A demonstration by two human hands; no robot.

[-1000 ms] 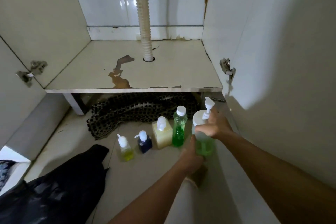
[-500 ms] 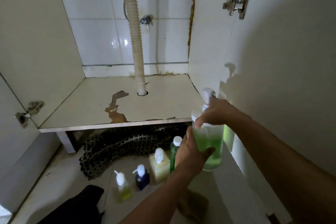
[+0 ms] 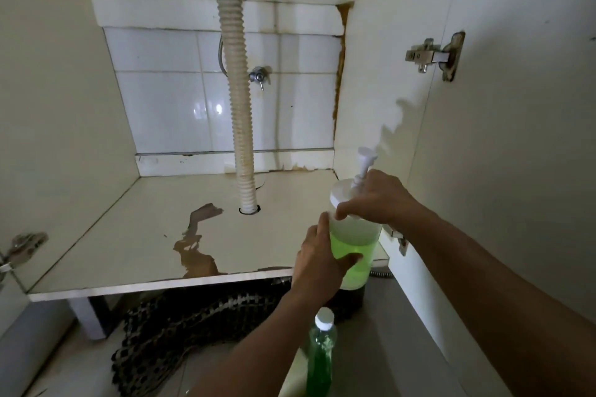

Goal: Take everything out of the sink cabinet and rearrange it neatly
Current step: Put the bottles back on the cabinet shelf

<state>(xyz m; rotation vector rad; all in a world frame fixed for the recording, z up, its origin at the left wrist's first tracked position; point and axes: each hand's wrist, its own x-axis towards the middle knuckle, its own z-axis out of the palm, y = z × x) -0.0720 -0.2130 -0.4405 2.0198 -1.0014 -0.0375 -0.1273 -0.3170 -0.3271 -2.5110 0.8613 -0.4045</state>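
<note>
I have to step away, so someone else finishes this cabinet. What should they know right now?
Left hand: its grip wraps the lower body of the big pump bottle of green liquid.
Right hand: grips the same bottle around its white cap, below the pump.
The bottle is held at the front right corner of the cabinet shelf; whether it touches the shelf cannot be told.
The slim green bottle stands on the floor in front.
Done: the shelf holds only the drain hose.
Left: set this bottle down, then the slim one and any others out of view.
</note>
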